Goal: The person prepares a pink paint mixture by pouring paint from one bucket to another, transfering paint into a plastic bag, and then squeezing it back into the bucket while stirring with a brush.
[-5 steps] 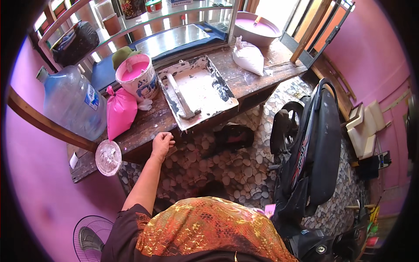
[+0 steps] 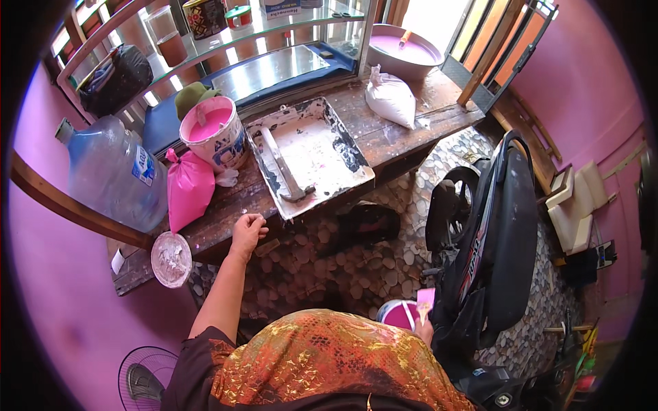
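My left hand has curled fingers at the table's front edge, near a pink bag and a round lid smeared white; whether it holds anything is hidden. My right hand, low beside my body, grips a paintbrush with pink bristles above a small bucket of pink paint; the hand is partly hidden. Behind my left hand stand a larger bucket of pink paint and a splattered white tray with a hammer lying in it.
A motorbike stands at my right, a fan at lower left. A water jug, white sack and grey basin sit on the table, below glass shelves. A pebble-patterned floor lies below.
My right hand has come into view with the brush and the small paint bucket. My left hand appears slightly lower in the picture, along with the table and its things.
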Tool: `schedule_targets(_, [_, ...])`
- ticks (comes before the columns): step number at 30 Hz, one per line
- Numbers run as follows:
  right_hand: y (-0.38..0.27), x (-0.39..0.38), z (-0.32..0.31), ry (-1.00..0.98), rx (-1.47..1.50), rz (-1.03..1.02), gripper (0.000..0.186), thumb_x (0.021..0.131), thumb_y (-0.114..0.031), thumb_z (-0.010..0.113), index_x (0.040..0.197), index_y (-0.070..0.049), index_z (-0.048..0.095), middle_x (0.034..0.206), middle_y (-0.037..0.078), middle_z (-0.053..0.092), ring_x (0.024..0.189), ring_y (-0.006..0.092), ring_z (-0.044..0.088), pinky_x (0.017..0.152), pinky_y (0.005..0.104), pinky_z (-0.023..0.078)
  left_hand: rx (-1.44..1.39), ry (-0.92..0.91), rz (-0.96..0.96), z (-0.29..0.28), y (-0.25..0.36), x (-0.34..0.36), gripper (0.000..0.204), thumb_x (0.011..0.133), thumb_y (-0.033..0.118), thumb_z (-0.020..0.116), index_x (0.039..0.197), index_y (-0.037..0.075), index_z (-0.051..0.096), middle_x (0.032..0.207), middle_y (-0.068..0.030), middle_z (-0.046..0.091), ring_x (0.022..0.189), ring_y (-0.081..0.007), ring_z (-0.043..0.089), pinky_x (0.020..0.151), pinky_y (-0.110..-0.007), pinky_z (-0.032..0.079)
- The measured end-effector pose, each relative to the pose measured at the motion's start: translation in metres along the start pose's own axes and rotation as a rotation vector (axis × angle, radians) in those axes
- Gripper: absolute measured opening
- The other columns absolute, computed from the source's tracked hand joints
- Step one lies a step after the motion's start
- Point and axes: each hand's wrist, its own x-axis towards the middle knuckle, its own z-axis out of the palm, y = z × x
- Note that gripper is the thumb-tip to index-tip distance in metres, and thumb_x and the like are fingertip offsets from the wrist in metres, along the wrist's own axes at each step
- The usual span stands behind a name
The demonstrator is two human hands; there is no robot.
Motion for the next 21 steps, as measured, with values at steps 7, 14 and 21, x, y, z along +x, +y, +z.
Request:
schedule_targets(7, [-0.143, 0.111, -0.075, 0.06, 0.312, -0.058, 0.025, 0.092, -0.022, 0.056, 0.08, 0.0, 0.056, 0.06, 0.01, 0.056, 0.051, 0.0145, 0.055, 0.047, 0.0326, 0.043, 0.031, 0.014, 0.011, -0.014, -0.004, 0.002, 0.018, 0.092, 0.018, 0.058, 0.102, 0.002, 0.056, 0.092, -0.008, 0.063, 0.074, -0.0138, 0.064, 0.064, -0.025, 0.051])
schedule_targets(14, [-0.314, 0.162, -0.174, 0.159, 0.463, -0.372, 0.027, 0.095, -0.027, 0.054, 0.08, -0.005, 0.051, 0.058, -0.003, 0.044, 0.046, 0.0048, 0.043, 0.041, 0.0232, 0.034, 0.085, 0.019, 0.102, -0.034, 0.012, 0.006, 0.014, 0.089, 0.013, 0.063, 0.098, 0.003, 0.059, 0.085, -0.0034, 0.063, 0.071, -0.0101, 0.061, 0.063, -0.024, 0.05])
schedule_targets(21, [-0.429, 0.232, -0.212, 0.184, 0.495, -0.676, 0.028, 0.096, -0.029, 0.053, 0.079, -0.007, 0.052, 0.059, -0.006, 0.041, 0.046, 0.0018, 0.037, 0.04, 0.0202, 0.028, 0.171, 0.107, 0.202, -0.049, 0.038, 0.001, 0.013, 0.089, 0.009, 0.063, 0.098, 0.001, 0.059, 0.085, -0.0023, 0.061, 0.073, -0.0086, 0.059, 0.067, -0.023, 0.05])
